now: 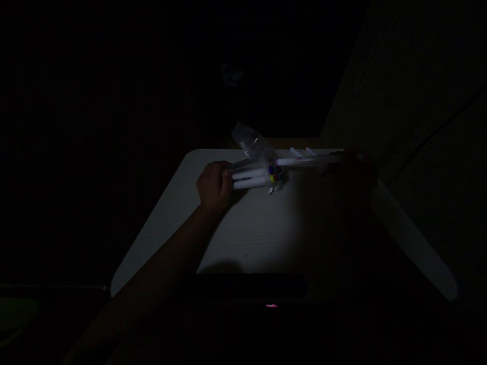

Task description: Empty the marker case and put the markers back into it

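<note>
Bare left forearm (152, 268) is seen nearest, reaching in from the lower left of the head view, and the left hand (213, 186) is clenched around the closed end of a clear plastic cup (247, 170). That cup is laid on its side over a white table (160, 228). White markers (249, 178) are held inside it, with blue, yellow and green caps (274, 177) crowded at its open end. A second clear cup (249, 139) is tilted just beyond it, touching its far side. To the right of the cup, the right hand (352, 177) is nearly lost in shadow, so its grip cannot be told. A long white marker (304, 160) is stretched between that hand and the cup's mouth. Two small white sticks (294, 151) are placed beyond the long marker, near the table's far edge, and small white bits (271, 190) are seen just beside the cup's open end.
</note>
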Action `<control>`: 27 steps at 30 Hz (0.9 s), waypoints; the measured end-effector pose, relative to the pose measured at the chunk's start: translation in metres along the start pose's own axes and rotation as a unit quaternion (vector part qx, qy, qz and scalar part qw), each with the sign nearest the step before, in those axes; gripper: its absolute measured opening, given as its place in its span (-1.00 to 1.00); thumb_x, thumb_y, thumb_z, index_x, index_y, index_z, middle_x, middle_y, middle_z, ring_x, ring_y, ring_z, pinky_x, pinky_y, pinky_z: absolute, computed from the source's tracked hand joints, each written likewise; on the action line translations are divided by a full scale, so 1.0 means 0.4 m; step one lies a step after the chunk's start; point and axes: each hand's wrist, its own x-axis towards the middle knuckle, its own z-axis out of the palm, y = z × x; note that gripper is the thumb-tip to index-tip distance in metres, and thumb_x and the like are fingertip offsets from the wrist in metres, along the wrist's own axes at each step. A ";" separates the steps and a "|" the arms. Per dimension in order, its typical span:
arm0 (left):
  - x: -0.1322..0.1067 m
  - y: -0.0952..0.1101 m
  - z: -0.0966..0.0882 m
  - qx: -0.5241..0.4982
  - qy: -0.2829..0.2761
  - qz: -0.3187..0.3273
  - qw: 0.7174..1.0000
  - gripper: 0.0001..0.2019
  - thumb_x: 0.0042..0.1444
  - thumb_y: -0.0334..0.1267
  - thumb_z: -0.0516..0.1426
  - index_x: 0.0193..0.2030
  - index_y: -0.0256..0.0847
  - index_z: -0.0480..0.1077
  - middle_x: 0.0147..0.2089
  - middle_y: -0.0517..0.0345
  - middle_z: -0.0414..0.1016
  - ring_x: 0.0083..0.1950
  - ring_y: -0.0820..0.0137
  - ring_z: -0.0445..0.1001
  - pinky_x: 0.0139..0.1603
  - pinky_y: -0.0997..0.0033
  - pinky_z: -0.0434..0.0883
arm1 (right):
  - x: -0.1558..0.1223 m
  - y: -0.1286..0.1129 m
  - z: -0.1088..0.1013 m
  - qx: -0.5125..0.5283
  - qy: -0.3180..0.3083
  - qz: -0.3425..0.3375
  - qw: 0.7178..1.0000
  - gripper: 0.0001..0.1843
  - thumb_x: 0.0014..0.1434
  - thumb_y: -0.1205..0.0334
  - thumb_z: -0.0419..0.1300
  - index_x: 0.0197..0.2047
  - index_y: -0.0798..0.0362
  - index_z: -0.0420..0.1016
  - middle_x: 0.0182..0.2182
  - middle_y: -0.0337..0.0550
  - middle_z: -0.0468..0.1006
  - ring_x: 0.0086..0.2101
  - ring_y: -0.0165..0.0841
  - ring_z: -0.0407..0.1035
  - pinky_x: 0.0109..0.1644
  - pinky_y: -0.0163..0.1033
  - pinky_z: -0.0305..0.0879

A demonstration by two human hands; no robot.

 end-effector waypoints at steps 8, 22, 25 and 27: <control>0.000 0.002 -0.002 0.008 -0.004 0.008 1.000 -0.55 0.32 -0.02 -0.20 -0.12 -0.24 0.42 -0.21 -0.07 0.52 -0.15 0.21 0.45 -0.16 0.22 0.32 | -0.027 -0.001 0.025 0.098 -0.031 -0.019 0.994 -0.62 0.01 0.19 0.33 -0.11 0.05 0.35 -0.39 -0.38 0.55 -0.49 -0.51 0.48 -0.39 -0.32 0.46; -0.002 0.001 -0.001 0.008 -0.009 -0.005 1.000 -0.50 0.32 0.03 -0.22 -0.12 -0.22 0.43 -0.20 -0.07 0.51 -0.14 0.21 0.46 -0.13 0.21 0.34 | -0.028 0.011 0.013 0.089 -0.144 -0.016 0.986 -0.51 -0.03 -0.08 0.29 -0.07 -0.12 0.30 -0.21 -0.19 0.59 -0.29 -0.26 0.56 -0.14 -0.02 0.50; -0.001 0.004 -0.003 0.010 -0.012 -0.007 1.000 -0.49 0.32 0.04 -0.22 -0.13 -0.22 0.43 -0.20 -0.07 0.52 -0.14 0.21 0.46 -0.14 0.21 0.34 | -0.037 -0.004 0.008 0.051 -0.148 -0.019 0.987 -0.48 -0.07 -0.06 0.33 -0.06 -0.14 0.31 -0.16 -0.17 0.58 -0.25 -0.24 0.56 -0.10 -0.02 0.47; -0.001 0.005 -0.004 0.012 -0.011 -0.004 1.000 -0.50 0.33 0.02 -0.22 -0.13 -0.23 0.44 -0.21 -0.07 0.52 -0.15 0.21 0.46 -0.15 0.22 0.34 | -0.041 -0.007 0.005 0.038 -0.158 -0.016 0.987 -0.53 -0.02 -0.03 0.32 -0.05 -0.16 0.33 -0.13 -0.18 0.58 -0.21 -0.24 0.55 -0.06 -0.03 0.46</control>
